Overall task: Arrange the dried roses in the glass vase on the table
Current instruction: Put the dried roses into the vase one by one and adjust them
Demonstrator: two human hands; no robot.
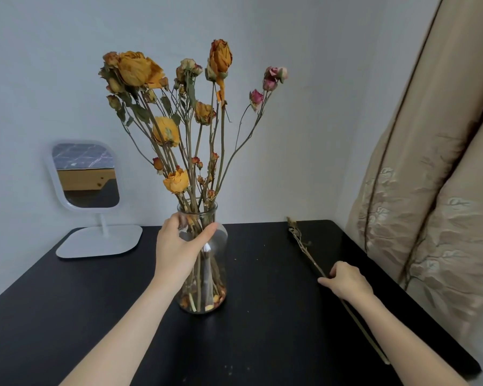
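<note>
Most roses [179, 121] already stand in the vase [215, 263] at the table's [262, 330] centre, our left hand [179, 246] wrapped round its neck. One stem [300, 243] lies flat at three o'clock, pinched by our right hand [346, 282] — seemingly the last to add.

A broad strip of dark table [262, 324] lay open between the glass vase [219, 243] and a loose stem [302, 247] near the right edge. The dried roses [165, 132] fanned wide above the vase mouth, crowding any approach from overhead. A standing mirror [85, 176] filled the back left corner; a curtain [430, 190] hung close along the table's right side.
</note>
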